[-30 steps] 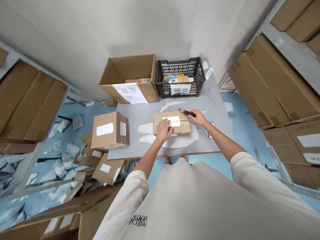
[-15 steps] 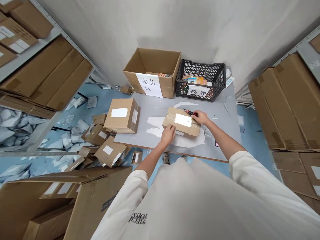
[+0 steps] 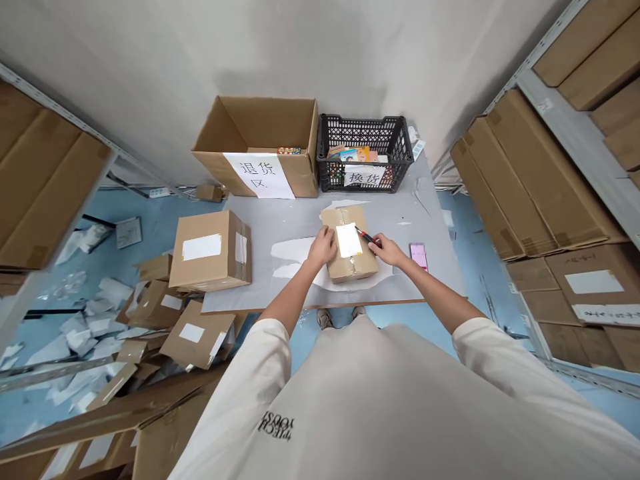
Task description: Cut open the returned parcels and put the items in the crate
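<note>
Here, a white-labelled brown cardboard box (image 3: 351,260) lies on the grey table (image 3: 265,225), long axis toward the wall (image 3: 295,53). The left hand (image 3: 323,246) curls against its side, grip unclear; the right hand (image 3: 388,251) clasps a red-and-black utility knife (image 3: 369,238), tip pointing left. White paper signs (image 3: 259,177) read "退货区" and "换货".

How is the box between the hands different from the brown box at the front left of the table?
The box between the hands is smaller than the front-left box. The left hand touches the box between the hands, but no hand touches the front-left box. The front-left box shows two white labels, one on its side; the box between the hands shows one, on top. Both are brown cardboard.
</note>
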`<act>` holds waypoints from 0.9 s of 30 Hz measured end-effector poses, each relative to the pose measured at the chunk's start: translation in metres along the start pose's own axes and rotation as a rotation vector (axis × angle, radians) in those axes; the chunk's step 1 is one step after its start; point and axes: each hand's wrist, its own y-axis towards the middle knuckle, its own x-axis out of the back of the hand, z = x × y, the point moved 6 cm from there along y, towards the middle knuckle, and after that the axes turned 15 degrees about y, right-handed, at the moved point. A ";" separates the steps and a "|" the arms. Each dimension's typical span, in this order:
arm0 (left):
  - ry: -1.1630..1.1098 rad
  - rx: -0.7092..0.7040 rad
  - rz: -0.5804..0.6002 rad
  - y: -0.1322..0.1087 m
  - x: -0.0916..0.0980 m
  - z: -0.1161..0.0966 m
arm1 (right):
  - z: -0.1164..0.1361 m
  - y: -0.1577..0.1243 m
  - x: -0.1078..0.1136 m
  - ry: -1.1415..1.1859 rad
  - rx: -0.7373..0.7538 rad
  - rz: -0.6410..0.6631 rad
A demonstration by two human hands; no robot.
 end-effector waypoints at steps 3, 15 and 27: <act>0.029 -0.003 -0.017 0.004 0.008 0.001 | -0.003 -0.006 -0.014 0.142 -0.020 0.065; 0.076 0.222 0.081 -0.003 -0.008 -0.096 | -0.024 0.027 0.041 0.387 -0.160 -0.184; 0.240 -0.199 0.373 -0.018 -0.007 -0.066 | -0.024 0.031 0.033 0.495 -0.141 -0.217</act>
